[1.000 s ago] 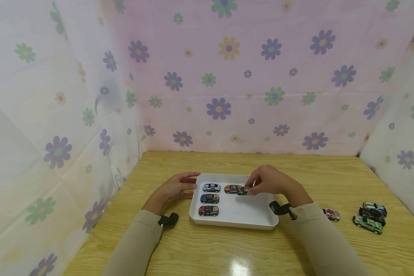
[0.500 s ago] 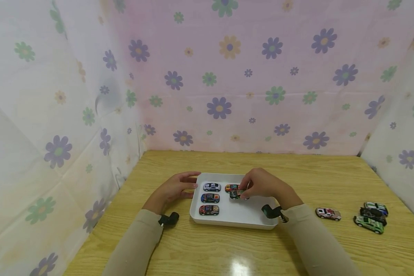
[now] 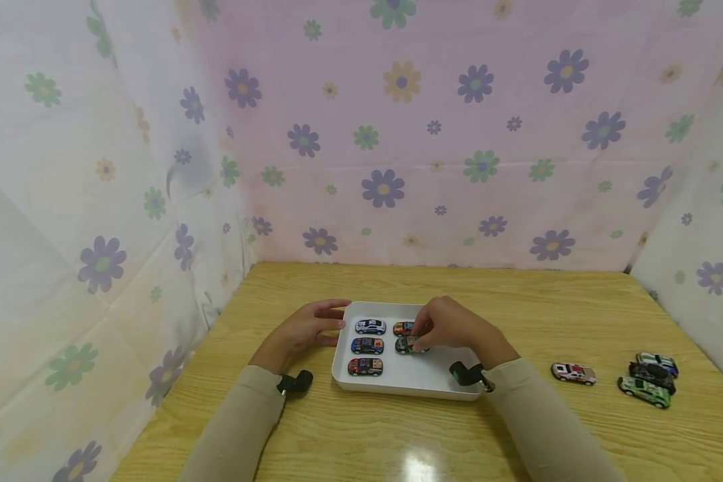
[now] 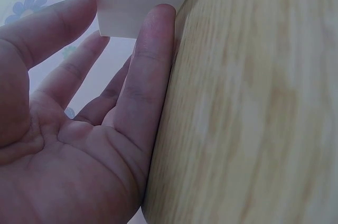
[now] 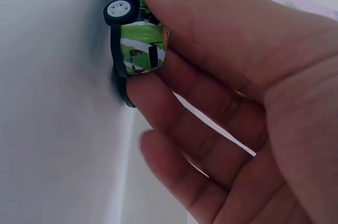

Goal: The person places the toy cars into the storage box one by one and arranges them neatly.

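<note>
My right hand (image 3: pixel 458 329) pinches a small green-and-black toy car (image 5: pixel 141 49) between thumb and fingers, its wheels at the white tray's floor. In the head view the toy car (image 3: pixel 403 345) sits just in front of a red-and-yellow toy car (image 3: pixel 402 328), partly hidden by the fingers. My left hand (image 3: pixel 301 333) is at the tray's left end, fingers stretched out with tips against the outer wall of the white tray (image 4: pixel 140 2). Down the tray's left side stand a white toy car (image 3: pixel 370 327), a blue one (image 3: pixel 367 346) and a red one (image 3: pixel 365 367).
On the wooden table (image 3: pixel 434 435), right of the tray, lies a white-and-red toy car (image 3: pixel 573 373). Farther right, a green toy car (image 3: pixel 645 391), a black one (image 3: pixel 652 375) and a white-and-blue one (image 3: pixel 658 362) are bunched together. Flowered cloth (image 3: pixel 337 161) surrounds the table.
My right hand has carried the green-and-black toy car left and toward me, from beside the red-and-yellow car to in front of it. My left hand has stayed put.
</note>
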### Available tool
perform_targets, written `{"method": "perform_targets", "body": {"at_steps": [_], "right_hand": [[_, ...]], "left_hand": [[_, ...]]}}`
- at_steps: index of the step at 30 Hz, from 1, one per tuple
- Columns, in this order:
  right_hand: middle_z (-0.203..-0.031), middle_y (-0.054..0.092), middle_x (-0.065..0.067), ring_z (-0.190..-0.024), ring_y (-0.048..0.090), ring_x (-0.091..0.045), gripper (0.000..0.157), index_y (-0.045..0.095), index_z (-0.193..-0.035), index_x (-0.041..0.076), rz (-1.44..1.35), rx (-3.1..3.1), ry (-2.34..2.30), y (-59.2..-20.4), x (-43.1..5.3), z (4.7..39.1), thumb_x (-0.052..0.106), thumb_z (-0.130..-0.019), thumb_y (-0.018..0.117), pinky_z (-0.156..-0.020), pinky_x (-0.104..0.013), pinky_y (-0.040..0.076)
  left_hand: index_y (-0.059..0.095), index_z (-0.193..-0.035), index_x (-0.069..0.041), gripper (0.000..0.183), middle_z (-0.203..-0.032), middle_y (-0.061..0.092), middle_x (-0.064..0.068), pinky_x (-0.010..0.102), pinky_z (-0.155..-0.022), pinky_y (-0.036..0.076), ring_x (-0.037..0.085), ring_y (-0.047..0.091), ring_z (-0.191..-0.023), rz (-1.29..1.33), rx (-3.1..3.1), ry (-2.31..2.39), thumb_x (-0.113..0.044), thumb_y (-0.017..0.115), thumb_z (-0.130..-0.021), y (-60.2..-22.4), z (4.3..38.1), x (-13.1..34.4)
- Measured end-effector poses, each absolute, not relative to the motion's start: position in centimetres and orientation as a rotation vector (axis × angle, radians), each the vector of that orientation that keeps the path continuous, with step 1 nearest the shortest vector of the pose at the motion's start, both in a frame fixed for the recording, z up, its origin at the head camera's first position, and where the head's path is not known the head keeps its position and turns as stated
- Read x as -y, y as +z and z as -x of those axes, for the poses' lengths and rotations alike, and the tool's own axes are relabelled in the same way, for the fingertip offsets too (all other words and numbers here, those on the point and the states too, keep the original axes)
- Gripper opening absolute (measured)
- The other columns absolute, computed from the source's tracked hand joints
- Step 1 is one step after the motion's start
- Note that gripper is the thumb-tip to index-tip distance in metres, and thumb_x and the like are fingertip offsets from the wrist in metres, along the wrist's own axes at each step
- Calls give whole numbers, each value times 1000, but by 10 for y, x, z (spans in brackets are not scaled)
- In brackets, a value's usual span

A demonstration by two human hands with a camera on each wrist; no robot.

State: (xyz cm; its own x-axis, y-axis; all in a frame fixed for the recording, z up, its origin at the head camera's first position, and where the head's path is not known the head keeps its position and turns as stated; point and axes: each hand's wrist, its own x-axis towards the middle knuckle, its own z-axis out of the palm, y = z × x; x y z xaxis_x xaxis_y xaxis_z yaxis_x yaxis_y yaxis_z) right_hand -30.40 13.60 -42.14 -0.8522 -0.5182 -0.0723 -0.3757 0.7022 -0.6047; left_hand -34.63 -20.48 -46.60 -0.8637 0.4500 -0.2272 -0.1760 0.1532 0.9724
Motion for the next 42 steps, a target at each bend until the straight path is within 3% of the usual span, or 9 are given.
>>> {"method": "perform_targets", "body": {"at_steps": [34, 42], "right_hand": [[-94, 74, 12, -84, 67, -8, 14, 81, -88, 26, 725, -2694, -854, -426, -130, 305, 26, -79, 92, -76, -31, 58], [-91, 73, 13, -82, 65, -12, 12, 81, -90, 27, 791, -2711, -847, -422, -136, 304, 30, -82, 90, -70, -31, 56]], "left_hand": [[50, -154, -18, 57, -154, 51, 18, 44, -93, 62, 30, 64, -126, -298, -1948, 1756, -8, 67, -100, -467, 348, 204], [52, -153, -20, 57, -154, 51, 17, 44, -94, 61, 29, 64, -126, -276, -1958, 1754, -9, 69, -99, -467, 348, 204]]}}
